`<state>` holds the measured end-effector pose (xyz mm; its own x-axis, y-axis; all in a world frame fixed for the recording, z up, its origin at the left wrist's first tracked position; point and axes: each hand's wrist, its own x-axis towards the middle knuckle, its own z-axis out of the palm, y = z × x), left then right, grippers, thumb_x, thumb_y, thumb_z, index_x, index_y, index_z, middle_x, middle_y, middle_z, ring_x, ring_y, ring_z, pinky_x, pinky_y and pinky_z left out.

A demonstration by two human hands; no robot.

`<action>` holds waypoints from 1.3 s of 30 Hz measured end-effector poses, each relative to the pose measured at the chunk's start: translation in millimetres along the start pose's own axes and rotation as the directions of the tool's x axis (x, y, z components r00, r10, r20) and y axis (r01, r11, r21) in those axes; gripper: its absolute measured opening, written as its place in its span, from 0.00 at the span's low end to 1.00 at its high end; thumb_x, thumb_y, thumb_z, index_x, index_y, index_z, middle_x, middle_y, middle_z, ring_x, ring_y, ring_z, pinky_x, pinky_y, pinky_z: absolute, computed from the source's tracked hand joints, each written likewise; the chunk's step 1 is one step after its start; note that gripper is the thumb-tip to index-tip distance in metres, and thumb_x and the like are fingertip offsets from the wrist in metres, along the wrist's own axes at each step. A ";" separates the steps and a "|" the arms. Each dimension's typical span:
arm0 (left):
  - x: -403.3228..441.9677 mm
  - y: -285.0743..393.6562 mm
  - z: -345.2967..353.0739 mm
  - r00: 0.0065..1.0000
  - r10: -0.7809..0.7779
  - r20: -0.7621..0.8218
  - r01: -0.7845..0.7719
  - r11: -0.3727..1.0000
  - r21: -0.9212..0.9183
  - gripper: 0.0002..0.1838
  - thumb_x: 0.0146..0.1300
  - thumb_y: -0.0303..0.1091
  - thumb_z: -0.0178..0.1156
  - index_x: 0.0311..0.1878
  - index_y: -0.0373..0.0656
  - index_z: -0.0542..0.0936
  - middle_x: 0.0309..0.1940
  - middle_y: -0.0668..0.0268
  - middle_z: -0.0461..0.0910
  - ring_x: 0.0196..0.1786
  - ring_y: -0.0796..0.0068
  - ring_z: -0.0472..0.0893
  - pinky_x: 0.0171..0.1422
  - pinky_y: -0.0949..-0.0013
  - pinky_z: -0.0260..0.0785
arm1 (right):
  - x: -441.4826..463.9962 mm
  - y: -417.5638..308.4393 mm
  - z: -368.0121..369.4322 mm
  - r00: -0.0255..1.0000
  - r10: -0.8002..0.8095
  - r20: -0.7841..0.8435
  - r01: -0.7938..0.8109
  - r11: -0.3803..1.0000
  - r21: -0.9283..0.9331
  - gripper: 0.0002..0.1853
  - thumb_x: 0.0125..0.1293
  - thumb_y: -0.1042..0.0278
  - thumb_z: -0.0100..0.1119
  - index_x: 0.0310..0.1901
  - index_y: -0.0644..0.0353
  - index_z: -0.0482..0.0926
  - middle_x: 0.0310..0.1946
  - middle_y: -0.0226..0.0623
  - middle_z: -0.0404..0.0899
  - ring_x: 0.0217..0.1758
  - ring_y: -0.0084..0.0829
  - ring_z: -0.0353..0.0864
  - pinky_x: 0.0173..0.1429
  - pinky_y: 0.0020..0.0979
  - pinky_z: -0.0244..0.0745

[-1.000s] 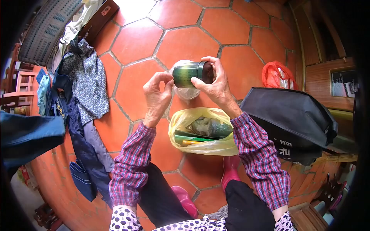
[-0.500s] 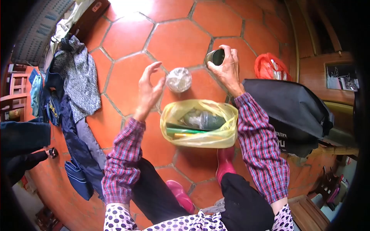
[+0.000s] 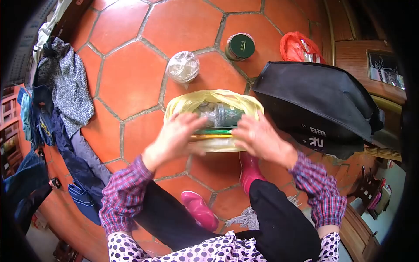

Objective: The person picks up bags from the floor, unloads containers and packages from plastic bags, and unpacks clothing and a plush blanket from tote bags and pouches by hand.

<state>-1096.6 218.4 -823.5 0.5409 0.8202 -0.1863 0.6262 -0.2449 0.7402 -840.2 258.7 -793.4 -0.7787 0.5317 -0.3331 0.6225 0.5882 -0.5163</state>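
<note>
A yellow plastic bag (image 3: 214, 97) stands on the floor with its mouth open. Inside it lie a clear-wrapped container with a dark green part (image 3: 229, 115) and flat green and gold items (image 3: 211, 134). My left hand (image 3: 176, 135), slightly blurred, is over the bag's left side with its fingers spread. Over the right side is my right hand (image 3: 264, 137), fingers stretched toward the rim; whether either hand touches the plastic is unclear. Beyond the bag sit a round jar wrapped in clear plastic (image 3: 183, 67) and a dark green canister (image 3: 241, 46), both apart from my hands.
A large black bag (image 3: 314, 102) lies at the right, with a red plastic bag (image 3: 301, 46) behind it. Clothes, including a grey speckled garment (image 3: 70, 83), hang at the left. Pink boots (image 3: 199, 210) are on the hexagonal tiles near me.
My right hand has let go of the dark green canister, which now stands on the floor with its lid end up. Both hands have come back toward me to the yellow bag.
</note>
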 end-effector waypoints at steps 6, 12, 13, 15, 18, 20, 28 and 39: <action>-16.7 14.4 58.3 0.998 0.061 -0.008 -0.056 0.959 0.278 0.23 0.40 0.24 0.57 0.47 0.40 0.73 0.34 0.62 0.69 0.41 0.63 0.71 0.47 0.62 0.63 | -47.5 -14.5 -6.4 0.996 0.042 0.083 -0.036 0.996 -0.081 0.13 0.52 0.65 0.63 0.40 0.56 0.76 0.30 0.35 0.73 0.39 0.37 0.75 0.63 0.59 0.54; -20.0 16.2 69.6 0.994 0.103 -0.037 -0.087 0.949 0.304 0.21 0.44 0.28 0.56 0.46 0.38 0.72 0.34 0.61 0.69 0.39 0.64 0.71 0.44 0.64 0.64 | 9.2 -11.0 29.4 0.991 -0.026 -0.135 0.039 0.995 0.096 0.13 0.49 0.71 0.60 0.38 0.60 0.76 0.31 0.39 0.71 0.38 0.38 0.74 0.57 0.54 0.60; -19.8 16.7 69.2 0.994 0.102 -0.031 -0.087 0.947 0.308 0.21 0.44 0.28 0.56 0.46 0.38 0.72 0.34 0.61 0.69 0.39 0.64 0.71 0.44 0.64 0.64 | 26.8 -5.8 48.4 0.990 -0.051 -0.129 0.058 0.997 0.046 0.14 0.46 0.72 0.60 0.38 0.60 0.75 0.34 0.40 0.70 0.41 0.38 0.72 0.53 0.52 0.61; -21.3 17.0 69.5 0.999 0.040 0.033 -0.048 0.955 0.291 0.26 0.41 0.25 0.58 0.49 0.42 0.72 0.37 0.63 0.69 0.43 0.64 0.71 0.46 0.63 0.65 | 50.0 10.4 65.5 0.989 -0.087 -0.123 0.087 0.996 0.000 0.16 0.44 0.72 0.61 0.38 0.61 0.75 0.36 0.40 0.69 0.43 0.38 0.71 0.50 0.50 0.62; -23.7 16.4 70.8 0.998 0.017 0.060 -0.033 0.960 0.278 0.26 0.41 0.25 0.59 0.50 0.43 0.72 0.37 0.63 0.70 0.43 0.64 0.72 0.46 0.63 0.65 | 61.2 26.3 63.2 0.998 -0.067 0.014 0.069 0.973 -0.220 0.18 0.41 0.72 0.60 0.39 0.58 0.74 0.39 0.39 0.69 0.49 0.40 0.68 0.47 0.42 0.64; -24.7 13.4 70.0 1.000 0.004 0.024 -0.010 0.964 0.266 0.26 0.41 0.25 0.59 0.50 0.43 0.73 0.38 0.63 0.70 0.43 0.64 0.72 0.47 0.62 0.65 | 60.1 34.8 53.9 1.000 -0.012 0.002 0.012 0.984 -0.177 0.19 0.40 0.74 0.59 0.39 0.54 0.75 0.41 0.38 0.70 0.50 0.40 0.68 0.48 0.42 0.64; -23.9 19.8 44.9 0.990 -0.130 0.062 0.117 0.976 0.181 0.28 0.43 0.32 0.66 0.53 0.49 0.76 0.55 0.44 0.64 0.61 0.42 0.62 0.60 0.46 0.55 | 70.6 5.7 42.9 0.993 0.115 -0.009 -0.108 0.904 -0.414 0.17 0.44 0.76 0.56 0.40 0.57 0.74 0.41 0.40 0.71 0.50 0.39 0.70 0.50 0.43 0.63; -22.6 2.4 23.9 0.972 -0.188 0.144 0.162 0.972 0.173 0.27 0.39 0.42 0.71 0.49 0.52 0.81 0.65 0.33 0.47 0.69 0.35 0.46 0.70 0.41 0.41 | 118.4 -14.9 102.1 0.974 0.089 0.209 -0.052 0.983 -0.175 0.07 0.48 0.70 0.57 0.29 0.62 0.80 0.27 0.44 0.79 0.37 0.35 0.81 0.39 0.35 0.75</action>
<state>-1093.9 187.0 -833.0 0.4891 0.7682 -0.4131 0.7930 -0.1945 0.5774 -949.7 250.7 -905.8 -0.7193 0.4428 -0.5353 0.6665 0.6571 -0.3522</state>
